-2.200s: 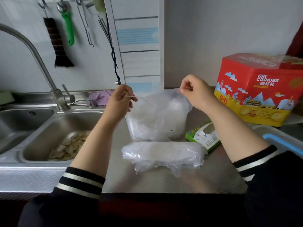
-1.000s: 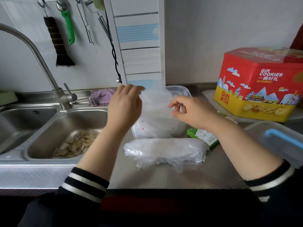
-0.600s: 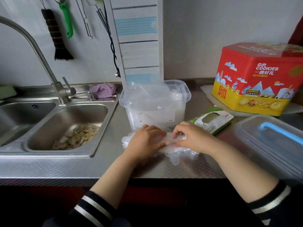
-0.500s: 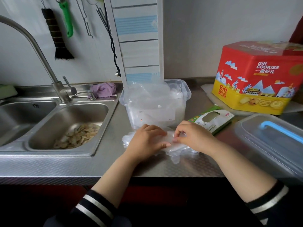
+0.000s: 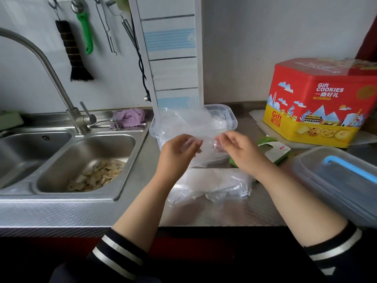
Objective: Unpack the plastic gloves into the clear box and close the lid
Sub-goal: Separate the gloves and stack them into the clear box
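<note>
A: What do the hands have?

B: Both the left hand and right hand pinch a thin plastic glove with curled fingertips, spreading it just in front of the clear box, probably to drop it in.

A: And the rest?

B: The pack of gloves lies in front of the box; the lid waits to its right, off so the box can be filled.
</note>
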Motion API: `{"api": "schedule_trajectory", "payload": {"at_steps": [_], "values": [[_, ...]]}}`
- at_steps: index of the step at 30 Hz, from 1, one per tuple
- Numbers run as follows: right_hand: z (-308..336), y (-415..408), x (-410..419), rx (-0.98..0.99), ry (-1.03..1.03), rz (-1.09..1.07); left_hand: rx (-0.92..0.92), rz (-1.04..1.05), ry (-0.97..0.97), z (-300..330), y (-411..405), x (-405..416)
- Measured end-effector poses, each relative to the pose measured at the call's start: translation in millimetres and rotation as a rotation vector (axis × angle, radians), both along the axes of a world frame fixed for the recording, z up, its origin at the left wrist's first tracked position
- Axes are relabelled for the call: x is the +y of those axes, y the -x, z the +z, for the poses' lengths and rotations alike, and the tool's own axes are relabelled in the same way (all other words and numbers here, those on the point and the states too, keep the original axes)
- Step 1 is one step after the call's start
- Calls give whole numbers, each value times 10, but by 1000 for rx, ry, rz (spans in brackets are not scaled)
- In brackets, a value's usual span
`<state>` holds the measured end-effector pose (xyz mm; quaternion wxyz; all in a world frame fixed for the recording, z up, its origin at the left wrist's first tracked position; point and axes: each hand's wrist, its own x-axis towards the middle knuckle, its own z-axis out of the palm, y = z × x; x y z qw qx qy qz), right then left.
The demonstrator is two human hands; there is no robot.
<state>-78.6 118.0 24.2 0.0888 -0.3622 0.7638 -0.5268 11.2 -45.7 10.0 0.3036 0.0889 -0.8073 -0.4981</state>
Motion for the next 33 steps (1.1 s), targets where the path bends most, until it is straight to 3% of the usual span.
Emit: {"api": "schedule_trajectory", "payload": {"at_steps": [3, 5, 8, 11, 15, 21, 27, 33], "values": [[84, -35, 3, -42, -81, 95, -31, -3, 13, 211, 52, -35], [84, -26, -21, -6, -121, 47, -45, -9, 19, 311, 99, -72], [179, 0, -66, 36, 44, -80, -41, 1, -4, 422, 167, -169], [326, 14, -75, -141, 178, -89, -26, 24, -36, 484, 197, -299], [429, 126, -148, -260, 167, -112, 10, 86, -72, 506, 257, -431], [625, 641, -474, -44, 32, -242, -52, 240, 116, 761, 614, -755], [602, 960, -744, 301, -412, -362, -221, 244, 209, 761, 1014, -1061], [437, 986, -875, 520, -670, -383, -388, 371, 625, 598, 1097, -1089]]}}
